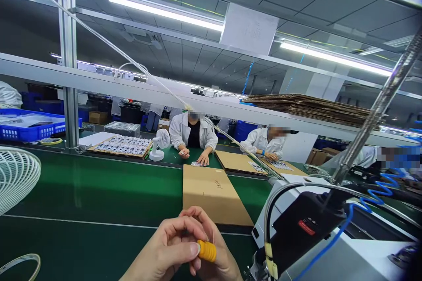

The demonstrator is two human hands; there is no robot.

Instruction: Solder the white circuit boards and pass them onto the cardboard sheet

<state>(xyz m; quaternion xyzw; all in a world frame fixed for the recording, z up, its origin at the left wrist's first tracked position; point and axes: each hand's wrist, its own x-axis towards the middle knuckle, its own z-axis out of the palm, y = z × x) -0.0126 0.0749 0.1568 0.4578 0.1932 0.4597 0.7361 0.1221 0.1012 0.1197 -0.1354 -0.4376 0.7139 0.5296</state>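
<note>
My left hand (173, 246) and my right hand (220, 246) are close together at the bottom centre, above the green work surface. Between them is a ribbed yellow finger cot (207, 251), which looks to be around the right thumb. The left thumb presses against its end, and the left fingers curl in close behind. The right fingers are bent over and partly hidden by the left hand; whether they hold anything cannot be seen. Just beyond the hands, a flat brown cardboard sheet (211, 193) with handwriting lies across the green belt (115, 184).
A machine with a black housing (303, 228) and blue coiled hose stands at right. A white fan guard (16, 180) juts in at left. Opposite, two co-workers (194, 131) handle small printed pieces. Stacked cardboard (306, 107) rests on the overhead shelf.
</note>
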